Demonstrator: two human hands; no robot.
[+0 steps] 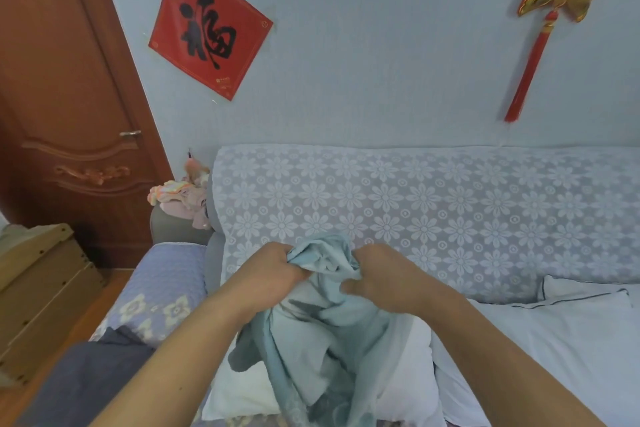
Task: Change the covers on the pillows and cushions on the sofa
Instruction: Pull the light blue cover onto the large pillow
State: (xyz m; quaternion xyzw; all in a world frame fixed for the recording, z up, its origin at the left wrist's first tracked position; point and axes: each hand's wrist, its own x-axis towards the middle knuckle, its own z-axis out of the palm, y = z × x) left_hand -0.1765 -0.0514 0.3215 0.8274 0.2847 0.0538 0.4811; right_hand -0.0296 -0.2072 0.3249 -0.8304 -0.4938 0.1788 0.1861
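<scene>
Teal cloth, the cover (311, 333), hangs bunched in front of the sofa (415, 211), its long axis running roughly up and down: the gathered top edge points up toward the sofa back, and the loose folds fall toward the bottom of the view. Its lower part drapes over a white pillow (408, 371) that lies on the sofa seat.

Left of the sofa stands a wooden box (41, 281), then a brown door (69, 97). A dark grey cloth (97, 367) lies on the patterned armrest (162, 288) at the sofa's left end, and a heap of pink cloth (183, 198) sits on a grey stand just behind that end. Above the sofa, on the wall, hang a red sign (211, 24) to the left and a red-and-gold tassel ornament (554, 10) to the right. At the sofa's right end a 2nd pillow (585, 295) leans against the flowered back.

The left hand (273, 274) has its fingers curled into the cover's top edge on the left side. The right hand (384, 277) grips the same edge on the right, thumb pressing into the cloth. The 2 hands are close together, with the bunched top of the cover between them.
</scene>
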